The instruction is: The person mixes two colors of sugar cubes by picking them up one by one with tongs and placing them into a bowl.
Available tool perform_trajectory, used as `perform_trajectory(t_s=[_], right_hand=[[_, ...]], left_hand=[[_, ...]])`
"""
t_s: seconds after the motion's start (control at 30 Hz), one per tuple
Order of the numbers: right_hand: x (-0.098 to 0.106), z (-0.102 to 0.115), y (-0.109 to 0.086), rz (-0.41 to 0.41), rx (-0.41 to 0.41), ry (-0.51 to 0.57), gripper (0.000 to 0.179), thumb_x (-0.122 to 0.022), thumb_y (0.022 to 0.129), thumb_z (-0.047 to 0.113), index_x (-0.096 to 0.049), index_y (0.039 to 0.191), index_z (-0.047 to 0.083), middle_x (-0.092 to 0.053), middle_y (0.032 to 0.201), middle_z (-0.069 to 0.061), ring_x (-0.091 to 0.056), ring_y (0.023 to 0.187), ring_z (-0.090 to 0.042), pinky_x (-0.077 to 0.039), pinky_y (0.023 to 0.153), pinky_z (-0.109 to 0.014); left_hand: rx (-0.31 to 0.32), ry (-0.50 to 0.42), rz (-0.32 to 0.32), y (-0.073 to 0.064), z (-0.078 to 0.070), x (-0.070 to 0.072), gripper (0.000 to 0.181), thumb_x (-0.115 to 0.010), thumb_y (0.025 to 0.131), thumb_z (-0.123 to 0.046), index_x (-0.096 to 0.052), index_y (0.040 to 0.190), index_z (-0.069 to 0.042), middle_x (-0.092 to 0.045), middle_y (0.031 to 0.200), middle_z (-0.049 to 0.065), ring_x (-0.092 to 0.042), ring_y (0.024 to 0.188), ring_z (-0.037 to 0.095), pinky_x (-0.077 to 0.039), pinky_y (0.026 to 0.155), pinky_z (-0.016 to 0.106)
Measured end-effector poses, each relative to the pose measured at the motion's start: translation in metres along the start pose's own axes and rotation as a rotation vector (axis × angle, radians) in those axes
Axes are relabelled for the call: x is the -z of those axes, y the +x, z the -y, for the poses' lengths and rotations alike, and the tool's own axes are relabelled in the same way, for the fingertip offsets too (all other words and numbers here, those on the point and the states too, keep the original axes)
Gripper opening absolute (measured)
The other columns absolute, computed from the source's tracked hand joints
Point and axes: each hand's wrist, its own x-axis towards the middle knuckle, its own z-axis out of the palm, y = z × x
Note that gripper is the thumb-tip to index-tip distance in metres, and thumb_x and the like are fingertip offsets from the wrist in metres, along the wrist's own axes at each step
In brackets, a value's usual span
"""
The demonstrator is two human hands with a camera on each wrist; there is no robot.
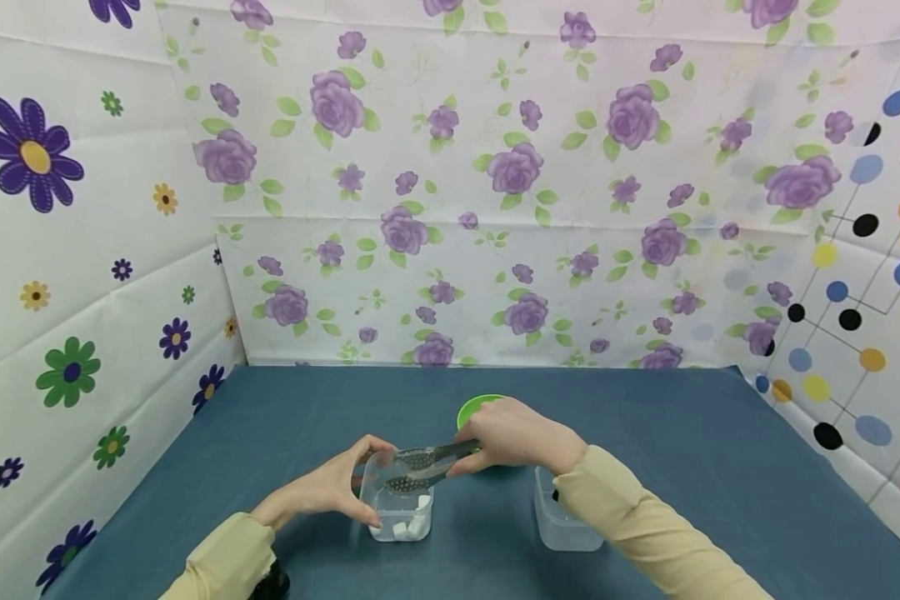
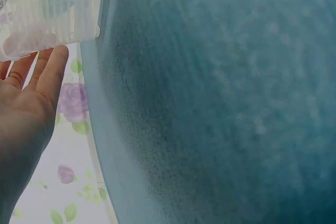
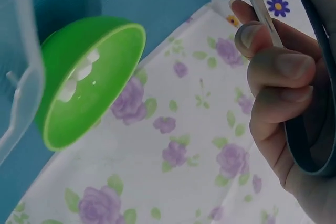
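My left hand (image 1: 328,485) grips a clear square plastic container (image 1: 371,493), thumb on the near side and fingers behind it. The container looks tilted, with several white cubes (image 1: 418,526) inside at its near end. My right hand (image 1: 521,437) holds dark kitchen tongs (image 1: 429,456), their perforated tips at the mouth of the container. Nothing clearly shows between the tips. In the left wrist view, my left fingers (image 2: 51,74) touch the container's underside (image 2: 58,9). The right wrist view shows curled right fingers (image 3: 281,74) round the tongs' arms.
Behind my right hand stands a green bowl (image 3: 123,85), holding several white cubes (image 3: 84,69). A second clear container (image 1: 570,533) sits on the right, partly under my right forearm. Dark blue cloth (image 1: 330,400) covers the table, with patterned sheets (image 1: 450,292) at the back and sides.
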Motion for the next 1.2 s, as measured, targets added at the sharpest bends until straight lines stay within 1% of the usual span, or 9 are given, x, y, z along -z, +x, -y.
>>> perform_trajectory(t_s=[0.1,0.2,0.33,0.43,0.57,0.63,0.87,1.03,1.2], right_hand=[[0.000,0.006,0.007,0.007,0.039,-0.080,0.027,-0.064,0.078,0.050,-0.070,0.076,0.023,-0.042,0.054,0.016,-0.038,0.045,0.000,-0.033,0.043,-0.019],[-0.001,0.012,0.014,0.030,0.045,-0.118,0.028,-0.065,0.077,0.050,-0.072,0.079,0.022,-0.048,0.057,0.016,-0.039,0.045,0.000,-0.034,0.042,-0.017],[-0.001,0.019,0.021,0.056,0.045,-0.177,0.030,-0.068,0.074,0.051,-0.073,0.081,0.022,-0.054,0.061,0.014,-0.042,0.046,-0.001,-0.036,0.044,-0.017],[-0.001,0.023,0.026,0.081,0.036,-0.212,0.029,-0.069,0.072,0.052,-0.072,0.076,0.024,-0.052,0.060,0.015,-0.042,0.048,-0.002,-0.036,0.045,-0.018],[0.000,0.028,0.033,0.104,0.026,-0.241,0.027,-0.070,0.070,0.052,-0.071,0.072,0.026,-0.049,0.057,0.015,-0.041,0.047,-0.003,-0.035,0.044,-0.019],[0.000,0.031,0.037,0.105,0.029,-0.265,0.026,-0.071,0.069,0.052,-0.071,0.073,0.026,-0.050,0.057,0.015,-0.042,0.047,-0.003,-0.036,0.044,-0.019],[-0.001,0.041,0.049,0.134,0.034,-0.443,0.029,-0.069,0.066,0.057,-0.072,0.077,0.030,-0.058,0.065,0.015,-0.051,0.054,-0.003,-0.042,0.049,-0.017],[-0.003,0.044,0.054,0.156,0.030,-0.461,0.027,-0.071,0.066,0.055,-0.071,0.073,0.029,-0.057,0.064,0.015,-0.051,0.054,-0.002,-0.043,0.050,-0.017],[-0.005,0.047,0.057,0.161,0.047,-0.463,0.026,-0.071,0.068,0.052,-0.072,0.076,0.027,-0.057,0.065,0.014,-0.050,0.054,-0.002,-0.042,0.050,-0.015]], left_hand=[[0.000,-0.008,0.002,0.000,0.000,0.000,0.069,-0.075,0.075,-0.014,-0.033,0.130,-0.011,-0.031,0.130,0.011,-0.029,0.121,0.036,-0.037,0.089,0.052],[-0.003,-0.011,0.005,0.000,0.000,0.000,0.070,-0.076,0.075,-0.016,-0.033,0.130,-0.010,-0.031,0.131,0.011,-0.028,0.122,0.037,-0.038,0.088,0.051],[-0.008,-0.015,0.011,0.000,0.000,0.000,0.071,-0.076,0.075,-0.019,-0.033,0.130,-0.009,-0.031,0.130,0.014,-0.031,0.120,0.035,-0.038,0.088,0.050],[-0.012,-0.017,0.017,0.000,0.000,0.001,0.071,-0.076,0.075,-0.018,-0.032,0.130,-0.008,-0.032,0.130,0.017,-0.032,0.119,0.036,-0.038,0.088,0.051],[-0.015,-0.014,0.022,0.000,0.001,0.001,0.071,-0.075,0.076,-0.016,-0.031,0.131,-0.005,-0.031,0.130,0.018,-0.029,0.121,0.038,-0.037,0.088,0.053],[-0.017,-0.015,0.027,0.000,0.001,0.001,0.072,-0.075,0.076,-0.015,-0.030,0.131,-0.003,-0.030,0.130,0.019,-0.028,0.121,0.038,-0.036,0.089,0.054],[-0.022,-0.020,0.030,0.000,0.001,0.002,0.071,-0.074,0.077,-0.014,-0.030,0.131,-0.003,-0.030,0.130,0.017,-0.025,0.123,0.039,-0.036,0.088,0.054],[-0.015,-0.025,0.031,0.000,0.002,0.002,0.071,-0.074,0.077,-0.015,-0.030,0.131,-0.003,-0.031,0.129,0.016,-0.027,0.122,0.037,-0.036,0.088,0.055],[-0.014,-0.023,0.032,0.000,0.003,0.002,0.072,-0.075,0.076,-0.016,-0.030,0.132,-0.003,-0.030,0.130,0.016,-0.027,0.122,0.037,-0.037,0.087,0.054]])
